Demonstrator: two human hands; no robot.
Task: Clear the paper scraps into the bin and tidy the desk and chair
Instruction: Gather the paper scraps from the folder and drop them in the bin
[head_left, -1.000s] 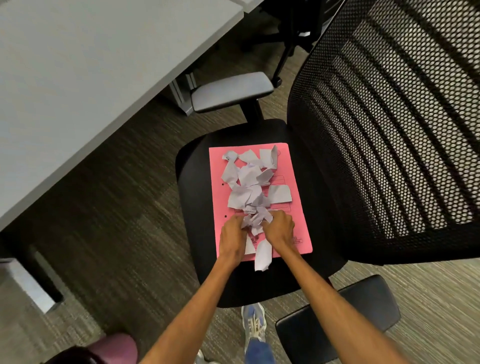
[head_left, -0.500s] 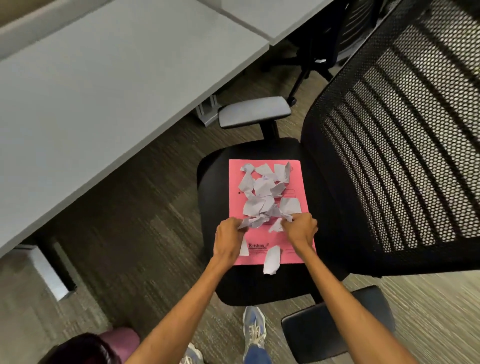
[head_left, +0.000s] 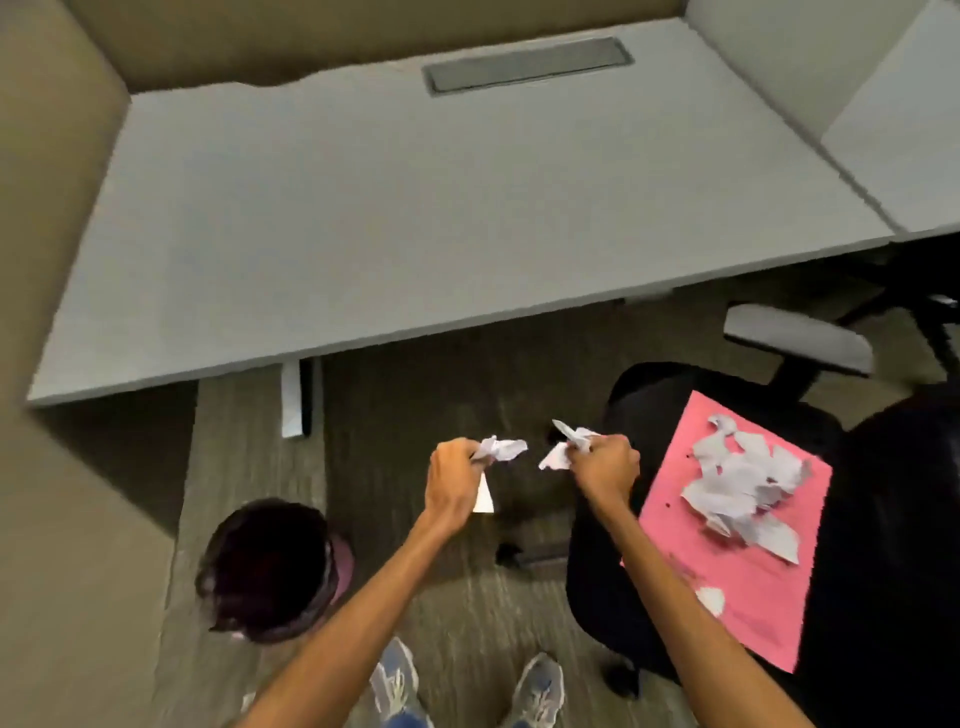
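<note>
an office cubicle. a wide pale grey laminate bench (head_left: 363, 208) fills the view from 10 to 2 o'clock, with a long grey cable-access flap (head_left: 527, 65) set into its far edge at 12 o'clock. tan partition panels (head_left: 52, 208) wall it in at 9 and 12 o'clock, and a second pale bench (head_left: 904, 156) adjoins at 2 o'clock. a black swivel chair (head_left: 654, 410) with a grey padded armrest (head_left: 795, 338) stands at 3 o'clock on striped grey-brown carpet (head_left: 441, 374). a round pink waste bin with a dark liner (head_left: 344, 569) sits at 7 o'clock.

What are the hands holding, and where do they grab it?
The left hand and right hand each grip a wad of paper scraps by its middle, ends sticking out.
</note>
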